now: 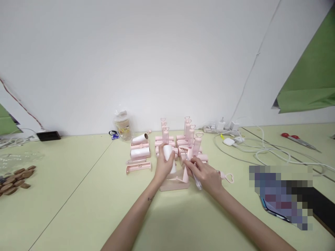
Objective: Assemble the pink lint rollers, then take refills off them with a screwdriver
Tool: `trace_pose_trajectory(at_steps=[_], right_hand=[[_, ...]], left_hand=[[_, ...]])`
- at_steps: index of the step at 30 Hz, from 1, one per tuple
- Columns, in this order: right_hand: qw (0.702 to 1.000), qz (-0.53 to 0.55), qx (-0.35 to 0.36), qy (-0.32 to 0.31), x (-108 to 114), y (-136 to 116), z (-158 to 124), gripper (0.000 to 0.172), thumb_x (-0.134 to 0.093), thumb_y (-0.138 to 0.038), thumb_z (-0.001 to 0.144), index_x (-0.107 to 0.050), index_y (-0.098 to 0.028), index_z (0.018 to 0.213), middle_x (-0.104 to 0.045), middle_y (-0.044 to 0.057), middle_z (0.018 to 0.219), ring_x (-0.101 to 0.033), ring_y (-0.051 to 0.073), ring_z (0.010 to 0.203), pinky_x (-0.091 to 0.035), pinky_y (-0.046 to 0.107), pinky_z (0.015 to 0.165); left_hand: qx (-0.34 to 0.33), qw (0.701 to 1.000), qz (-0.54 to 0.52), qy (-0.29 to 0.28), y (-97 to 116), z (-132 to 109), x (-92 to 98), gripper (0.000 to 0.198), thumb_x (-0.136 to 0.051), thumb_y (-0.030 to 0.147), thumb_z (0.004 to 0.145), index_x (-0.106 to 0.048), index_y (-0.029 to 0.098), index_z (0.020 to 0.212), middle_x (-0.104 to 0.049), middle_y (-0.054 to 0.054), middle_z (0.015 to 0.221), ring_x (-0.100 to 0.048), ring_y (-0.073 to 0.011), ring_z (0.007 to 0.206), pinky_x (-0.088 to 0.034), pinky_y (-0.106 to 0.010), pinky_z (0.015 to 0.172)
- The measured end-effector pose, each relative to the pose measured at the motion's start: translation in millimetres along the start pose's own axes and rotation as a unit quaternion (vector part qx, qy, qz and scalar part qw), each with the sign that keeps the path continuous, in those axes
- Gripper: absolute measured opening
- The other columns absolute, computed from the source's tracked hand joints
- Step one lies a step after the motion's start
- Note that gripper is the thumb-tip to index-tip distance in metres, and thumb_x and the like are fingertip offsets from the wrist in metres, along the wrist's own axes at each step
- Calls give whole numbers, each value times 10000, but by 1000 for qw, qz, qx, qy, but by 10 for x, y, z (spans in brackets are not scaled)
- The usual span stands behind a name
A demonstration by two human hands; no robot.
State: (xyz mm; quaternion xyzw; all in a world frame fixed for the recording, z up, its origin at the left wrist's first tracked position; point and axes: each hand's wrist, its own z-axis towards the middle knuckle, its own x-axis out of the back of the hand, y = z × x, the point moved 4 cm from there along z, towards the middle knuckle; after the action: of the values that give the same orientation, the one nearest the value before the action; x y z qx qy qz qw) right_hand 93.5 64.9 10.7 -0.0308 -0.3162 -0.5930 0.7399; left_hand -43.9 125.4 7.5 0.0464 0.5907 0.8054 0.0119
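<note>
My left hand (163, 167) is wrapped round a white lint-roller roll (169, 155), held upright above the table. My right hand (205, 174) pinches a thin metal tool like tweezers (192, 170), its tip pointing up toward the roll. Under both hands lies a clear pink cover (174, 183) and a pink piece (185, 174). A pink handle with a heart-shaped end (229, 177) lies just right of my right hand. Behind the hands stands a cluster of pink lint rollers with heart handles (188, 137).
More white rolls and pink covers (140, 155) sit to the left. A plastic-wrapped cup (122, 125), a power strip with chargers and white cables (227, 134), red-handled scissors (298, 139), brown round pieces (15, 179) and a dark device (48, 135) lie around the pale green table (78, 195).
</note>
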Motion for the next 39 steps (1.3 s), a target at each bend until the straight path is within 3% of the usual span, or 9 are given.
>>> trace_pose_trajectory(at_steps=[4,8,13,19,24,30,35,36,39], right_hand=[[999,16,-21,-34,95,71,-8,235,-469,-108,846,-641,-240,939,-666,-8,743,-524,94,433,-269,229,432],[991,81,-87,-68,293,249,-159,223,-386,-240,914,-604,-209,948,-625,20,776,-551,99,442,-315,212,378],[920,230,-260,-182,324,487,-672,244,-350,-384,910,-555,-257,953,-588,29,838,-639,150,565,-463,225,440],[919,251,-223,-207,108,477,-949,257,-349,-353,918,-558,-263,1037,-577,55,910,-639,194,796,-519,289,651],[941,213,-186,-184,46,473,-958,269,-346,-326,917,-572,-235,1029,-581,71,874,-620,218,753,-494,350,643],[954,190,-192,-128,272,475,-834,291,-343,-347,898,-584,-250,1029,-608,92,875,-620,260,797,-485,429,693],[864,396,-282,-129,396,345,-387,248,-329,-285,927,-505,-272,1101,-644,59,1005,-671,182,808,-533,295,688],[857,419,-273,-122,403,295,-249,223,-348,-280,924,-522,-270,1063,-654,48,983,-675,172,792,-535,283,688],[879,421,-188,-116,394,146,147,257,-492,-285,859,-523,-270,1113,-646,50,1059,-636,207,932,-520,327,777]], left_hand=[[12,1000,2,-4,3,-9,96,396,-521,397,815,-305,280,1125,-498,8,846,-551,-119,517,-462,-254,474],[4,999,3,-36,5,-141,112,500,-534,389,815,-237,274,1201,-531,-10,875,-602,-155,647,-488,-294,599],[-53,996,18,-69,29,-296,116,524,-494,330,851,-153,260,1243,-531,-55,1039,-545,-178,968,-383,-347,882],[-64,996,4,-65,-10,-286,169,371,-532,322,785,-333,223,1082,-500,-42,993,-497,-181,930,-361,-314,856],[-61,996,-24,-64,-43,-260,160,326,-393,378,789,-376,203,1064,-518,-31,848,-498,-191,788,-390,-298,710],[-51,997,-14,-62,-44,-257,124,258,-303,365,807,-436,206,961,-524,-22,797,-481,-177,706,-379,-272,624],[-71,993,43,-81,60,-280,66,222,-387,322,763,-457,206,939,-525,-8,791,-477,-182,719,-375,-279,649],[-78,992,55,-88,93,-289,43,203,-406,303,753,-461,207,923,-521,-5,787,-475,-183,721,-376,-283,658],[-99,986,84,-104,172,-324,-24,179,-432,255,744,-465,203,913,-517,-8,795,-482,-191,736,-384,-301,684]])
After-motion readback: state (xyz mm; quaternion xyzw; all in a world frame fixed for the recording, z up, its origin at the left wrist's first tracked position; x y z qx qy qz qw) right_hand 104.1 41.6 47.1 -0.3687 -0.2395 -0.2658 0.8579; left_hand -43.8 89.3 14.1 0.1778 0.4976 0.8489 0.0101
